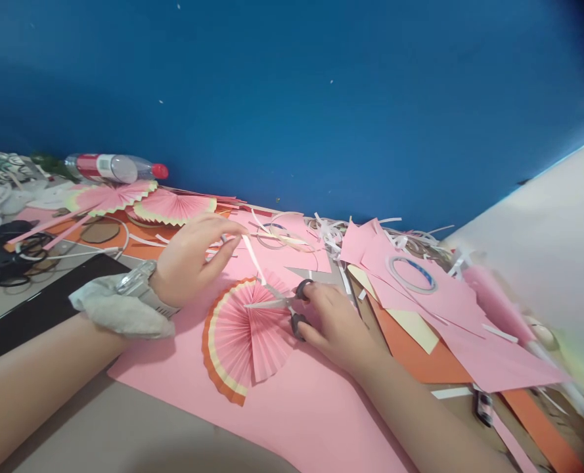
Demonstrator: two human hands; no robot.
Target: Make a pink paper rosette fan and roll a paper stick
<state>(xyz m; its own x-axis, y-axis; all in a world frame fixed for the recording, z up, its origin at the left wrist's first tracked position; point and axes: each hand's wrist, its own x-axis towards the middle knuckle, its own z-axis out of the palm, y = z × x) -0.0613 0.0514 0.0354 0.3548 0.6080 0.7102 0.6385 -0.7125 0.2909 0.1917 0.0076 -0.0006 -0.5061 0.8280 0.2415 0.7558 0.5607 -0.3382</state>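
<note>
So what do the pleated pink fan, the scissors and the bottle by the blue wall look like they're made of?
Pleated fan: matte paper, it seems, from the crisp folds.
Scissors: probably metal blades, with a silvery sheen; the dark handles may be plastic.
Bottle: see-through and glossy, likely plastic, though glass can't be ruled out.

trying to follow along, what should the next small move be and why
Probably guide the scissors around the white strip: the right hand holds the blades open over the pleated fan, while the left hand pinches the strip's upper end, its lower end near a blade tip.
</note>
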